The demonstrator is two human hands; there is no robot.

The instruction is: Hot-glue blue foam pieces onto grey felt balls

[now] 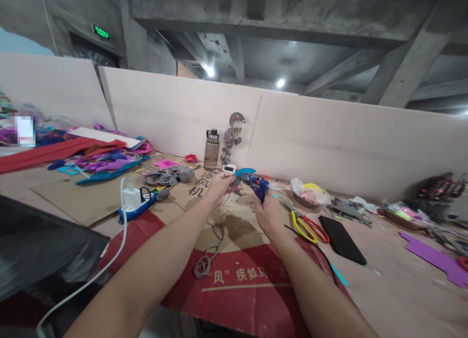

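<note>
Head: beneath beams (270, 26), over cardboard (244, 234), left hand (219, 188) pinches fabric (237, 181), right hand (269, 212) glue gun (260, 186).

Pale boards (175, 109) stand behind the table (387, 279) under a grey concrete ceiling (329, 17) with bright lamps (280, 83).

Bottle (211, 155): I see it upright near the middle, in front of the pale boards (171, 114).
Phone (341, 239): black, lying flat before me at the lower right.
Charger (132, 197): white, left of centre; its white cable (91, 281) runs toward the lower left.
Sign (101, 31): lit green, upper left.
Lamps (280, 83): bright, upper middle of my view, under the grey ceiling (285, 58).
Cloth (54, 153): red, reaching the left edge.
Purple sheet (435, 257): flat, lower right.
</note>
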